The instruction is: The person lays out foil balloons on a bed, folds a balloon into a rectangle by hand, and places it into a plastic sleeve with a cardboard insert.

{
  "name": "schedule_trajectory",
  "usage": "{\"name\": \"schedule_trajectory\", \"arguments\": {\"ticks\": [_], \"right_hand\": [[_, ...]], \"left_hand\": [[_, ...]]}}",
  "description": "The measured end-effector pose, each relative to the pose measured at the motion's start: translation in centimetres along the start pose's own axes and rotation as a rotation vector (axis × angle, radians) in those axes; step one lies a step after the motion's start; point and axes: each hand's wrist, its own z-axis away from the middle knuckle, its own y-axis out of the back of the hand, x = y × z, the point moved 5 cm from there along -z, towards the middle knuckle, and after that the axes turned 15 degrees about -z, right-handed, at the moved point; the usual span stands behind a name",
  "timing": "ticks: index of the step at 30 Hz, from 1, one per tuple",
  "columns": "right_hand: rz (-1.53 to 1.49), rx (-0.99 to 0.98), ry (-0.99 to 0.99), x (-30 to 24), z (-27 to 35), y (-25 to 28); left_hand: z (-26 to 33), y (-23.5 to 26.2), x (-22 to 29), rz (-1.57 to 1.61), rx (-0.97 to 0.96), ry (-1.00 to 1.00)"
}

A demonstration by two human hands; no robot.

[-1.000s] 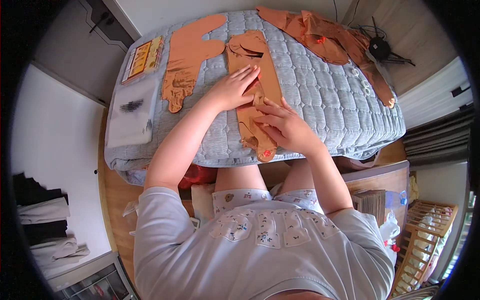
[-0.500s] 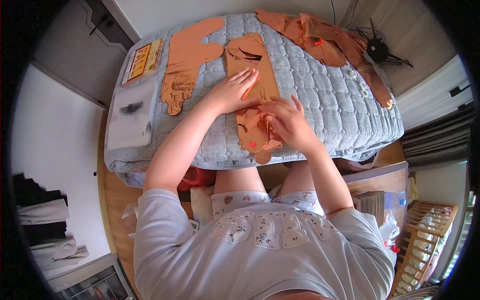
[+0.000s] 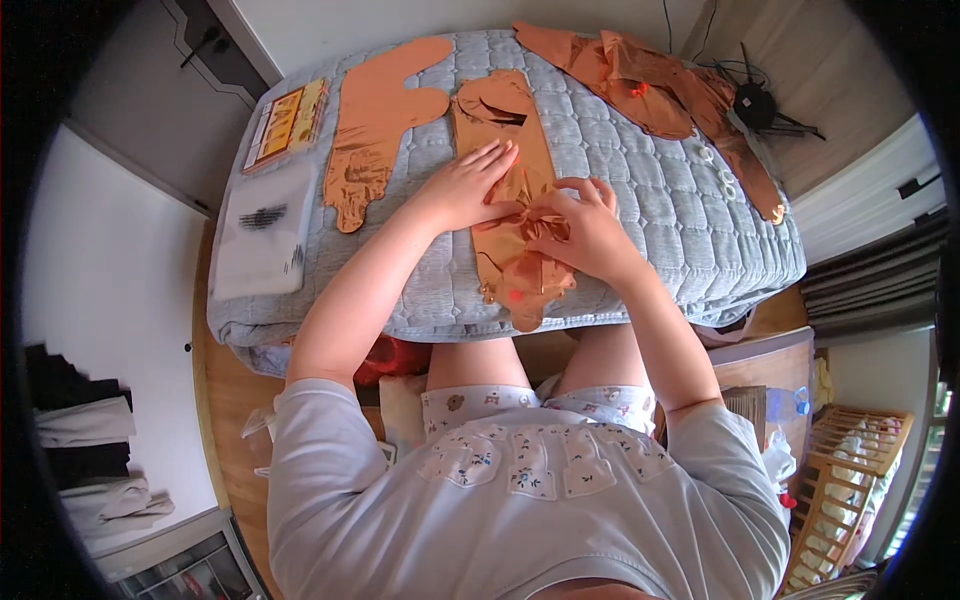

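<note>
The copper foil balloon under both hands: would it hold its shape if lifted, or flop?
The copper foil balloon would probably flop: it lies flat, uninflated, and is crumpled where the right hand gathers it. It is likely very light, being a thin sheet. Its shiny surface may slip on the quilted cover unless the left hand pins it.
</note>
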Motion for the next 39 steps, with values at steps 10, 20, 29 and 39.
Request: {"name": "schedule_trajectory", "arguments": {"ticks": [10,20,29,39], "right_hand": [[0.054,-0.155,-0.108,0.9,-1.0,0.4],[0.174,-0.306,-0.162,-0.4,-2.1,-0.1],[0.232,-0.435,-0.139,-0.5,-1.1,-1.0],[-0.224,-0.134,0.044,2.2,-0.1,1.6]], "left_hand": [[-0.1,0.2,0.1,0.024,0.0,0.023],[-0.1,0.1,0.0,0.01,-0.002,0.02],[-0.1,0.3,0.3,0.039,-0.007,0.022],[-0.2,-0.5,-0.2,-0.02,0.009,-0.017]]}}
